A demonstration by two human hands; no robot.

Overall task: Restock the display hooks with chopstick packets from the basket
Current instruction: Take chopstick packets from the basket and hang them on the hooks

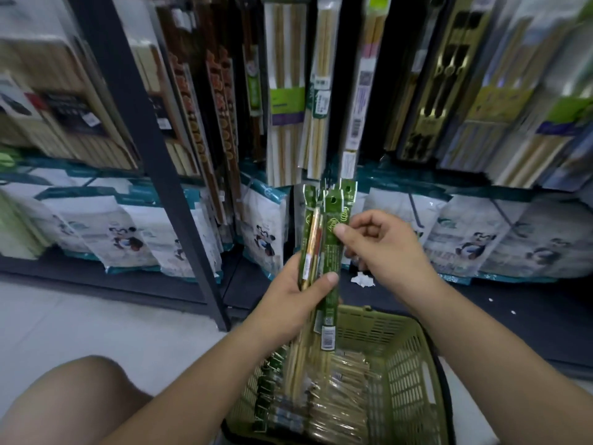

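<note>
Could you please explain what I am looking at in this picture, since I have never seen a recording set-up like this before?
There is no machine here: the two grips are a person's bare hands. The single picture comes from a wide-angle camera worn on the person's head, looking forward and down. The left grip holds a bundle of green chopstick packets upright around their middle. The right grip pinches one of those packets higher up, between thumb and fingers. Below the hands, a green basket stands on the floor with more packets lying inside. Behind are display racks with hanging chopstick packs, and white bags with a panda picture beneath them. The person's bare knee shows at the lower left.
</note>
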